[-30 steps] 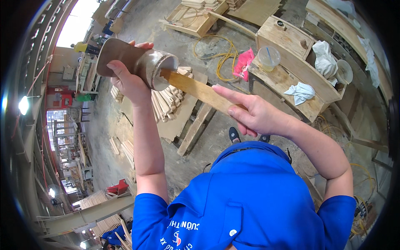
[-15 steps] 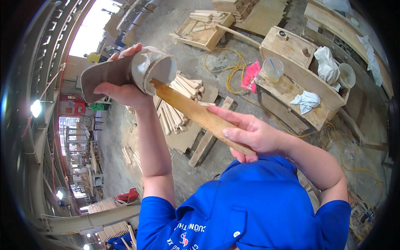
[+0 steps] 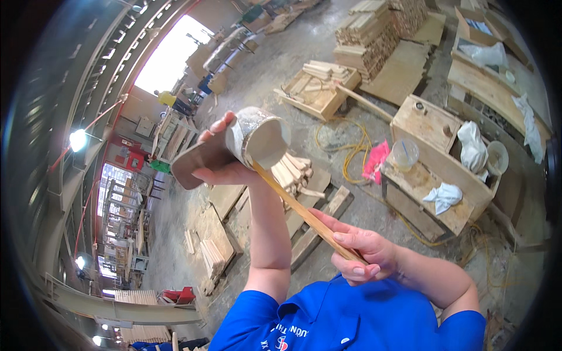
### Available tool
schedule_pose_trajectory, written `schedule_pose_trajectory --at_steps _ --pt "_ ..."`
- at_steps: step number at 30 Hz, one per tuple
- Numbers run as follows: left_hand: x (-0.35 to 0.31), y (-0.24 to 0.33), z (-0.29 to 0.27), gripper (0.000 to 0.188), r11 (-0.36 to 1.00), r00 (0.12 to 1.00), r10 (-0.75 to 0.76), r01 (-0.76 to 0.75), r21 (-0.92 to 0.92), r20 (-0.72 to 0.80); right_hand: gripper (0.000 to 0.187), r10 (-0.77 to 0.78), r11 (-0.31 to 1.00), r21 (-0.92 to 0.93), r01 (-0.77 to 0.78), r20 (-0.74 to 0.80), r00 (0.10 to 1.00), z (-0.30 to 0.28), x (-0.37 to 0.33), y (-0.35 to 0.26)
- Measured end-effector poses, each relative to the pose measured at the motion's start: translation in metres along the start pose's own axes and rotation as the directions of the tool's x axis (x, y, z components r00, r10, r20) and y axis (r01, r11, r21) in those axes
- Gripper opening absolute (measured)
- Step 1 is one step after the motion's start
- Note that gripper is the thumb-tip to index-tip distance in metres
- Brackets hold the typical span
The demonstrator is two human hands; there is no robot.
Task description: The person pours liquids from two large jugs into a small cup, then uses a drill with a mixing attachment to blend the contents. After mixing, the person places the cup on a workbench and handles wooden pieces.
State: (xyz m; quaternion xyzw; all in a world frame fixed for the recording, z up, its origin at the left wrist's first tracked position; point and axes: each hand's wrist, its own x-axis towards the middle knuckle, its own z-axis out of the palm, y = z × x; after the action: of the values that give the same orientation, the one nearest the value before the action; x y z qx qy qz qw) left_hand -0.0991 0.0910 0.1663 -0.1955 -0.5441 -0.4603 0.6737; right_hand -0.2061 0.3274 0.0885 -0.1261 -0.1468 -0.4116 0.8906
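Currently gripping a flat wooden stick by its near end in the right hand, with thumb and fingers closed around it and index finger stretched out along it. Holding a whitish, streaked cup and a thin brown plate together in the left hand, with fingers bent around behind and thumb laid against the plate. Have the cup up in front of the body, tilted, with mouth turned rightward. Have the stick's far tip at the lower edge of that mouth; can't tell if touching or just beside. Can see pale wood strips beyond the stick, near a pallet. Also see, farther right, a yellow hose on the floor, a bright pink sheet next to a wooden bench, plus a clear plastic tub and a crumpled white rag on top. Can make out a shallow wooden crate with more strips, just short of stacked timber.
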Motion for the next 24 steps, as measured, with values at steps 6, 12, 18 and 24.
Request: schedule_pose_trajectory --at_steps 6,12,18,24 --pt "-0.030 -0.032 0.025 0.055 0.984 0.796 -0.144 0.053 -0.170 -0.588 0.045 -0.201 0.967 0.185 0.174 0.144 0.969 -0.042 0.017 0.001" --pt "-0.060 -0.064 0.001 0.054 0.918 0.451 -0.387 0.266 -0.293 -0.804 0.044 -0.193 0.973 0.144 0.181 0.078 0.978 -0.073 0.008 -0.024" --pt "-0.135 -0.083 -0.115 0.065 0.743 0.079 -0.504 0.547 -0.385 -0.860 0.042 -0.243 0.961 -0.202 0.189 -0.295 0.924 -0.121 -0.020 -0.090" --pt "-0.226 -0.042 -0.228 0.066 0.544 -0.271 -0.339 0.725 -0.423 -0.901 0.041 -0.522 0.634 -0.589 -0.501 -0.804 0.285 -0.166 -0.053 -0.182"
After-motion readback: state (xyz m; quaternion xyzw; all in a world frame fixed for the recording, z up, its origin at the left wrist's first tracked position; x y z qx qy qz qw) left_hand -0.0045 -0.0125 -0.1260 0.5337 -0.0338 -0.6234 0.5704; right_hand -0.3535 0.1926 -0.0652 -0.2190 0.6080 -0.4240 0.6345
